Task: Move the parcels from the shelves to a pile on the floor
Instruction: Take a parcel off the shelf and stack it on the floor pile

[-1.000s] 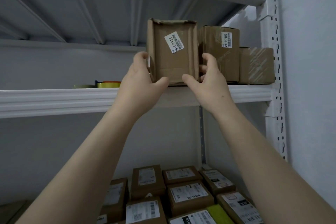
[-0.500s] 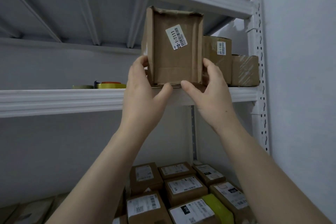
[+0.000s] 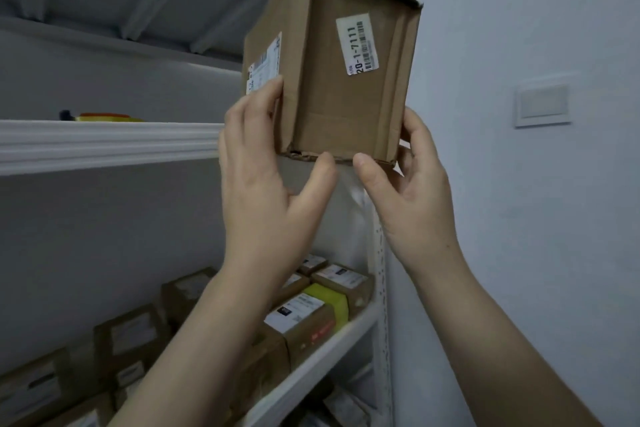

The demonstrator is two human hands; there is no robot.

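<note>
Nearest the head camera, I am seeing two bare forearms reaching up, with both hands gripping one brown parcel (image 3: 346, 104). It is hanging in the air just in front of the upper shelf (image 3: 104, 144), tilted so its torn top is leaning to the right. The left hand (image 3: 263, 191) is laying its fingers along the parcel's left side, beside a shipping label, while its thumb is hooking under the bottom edge. The right hand (image 3: 412, 191) is mirroring it, with the thumb under the frayed bottom edge and the fingers wrapping round the right side, mostly hidden behind the cardboard.

I am judging this the carry-off: the parcel is off the shelf and needing to go down to the floor pile, which is out of view. I am advising sliding the palms further under the base, since the bottom seam is looking ragged and the grip is sitting low on a tall box. Lowering it level and close to the body is looking safest.

Further off, the white upright post (image 3: 379, 253) is standing just behind the parcel, so swinging right is risking a knock. A yellow item (image 3: 107, 117) is lying on the upper shelf, well off to the left. Below, many labelled parcels (image 3: 301, 319) are crowding the lower shelf (image 3: 311, 360), not yet moved. A switch plate (image 3: 542, 106) is sitting on the wall beyond.
</note>
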